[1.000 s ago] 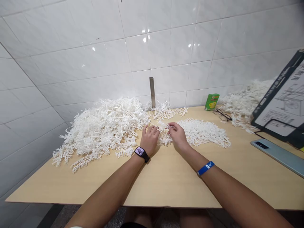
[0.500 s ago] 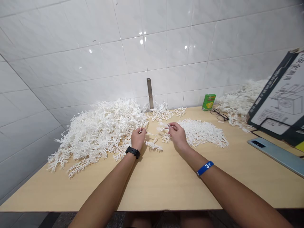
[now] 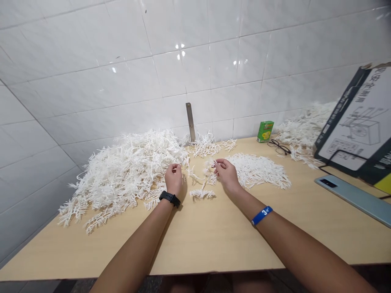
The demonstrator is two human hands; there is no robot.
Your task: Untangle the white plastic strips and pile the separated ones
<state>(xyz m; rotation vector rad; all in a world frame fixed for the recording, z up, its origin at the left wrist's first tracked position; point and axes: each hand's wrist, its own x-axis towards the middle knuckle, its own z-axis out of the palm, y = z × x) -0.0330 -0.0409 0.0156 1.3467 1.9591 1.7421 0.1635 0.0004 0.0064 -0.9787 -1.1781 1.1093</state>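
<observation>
My left hand (image 3: 173, 179) is closed at the front edge of a large heap of white branched plastic strands (image 3: 122, 175), and a thin strand seems to run from its fingers. My right hand (image 3: 226, 175) pinches a small white strand between thumb and finger, beside a flatter spread of the same strands (image 3: 256, 171). A short comb-like white piece (image 3: 202, 194) lies alone on the pale wooden table (image 3: 214, 236) between my hands. A black watch band (image 3: 170, 198) circles my left wrist, and a blue wristband (image 3: 262, 215) circles my right.
A smaller tangle of strands (image 3: 205, 145) sits by a metal bracket (image 3: 190, 122) on the white tile wall (image 3: 195, 73). Further right are a green box (image 3: 265, 131), glasses (image 3: 279, 147), another heap (image 3: 305, 134), a diagram-printed board (image 3: 354, 122) and a phone (image 3: 351, 199).
My left hand has moved left, away from my right hand, to the big heap. A short white piece now lies apart on the table between my hands. My right hand has barely moved.
</observation>
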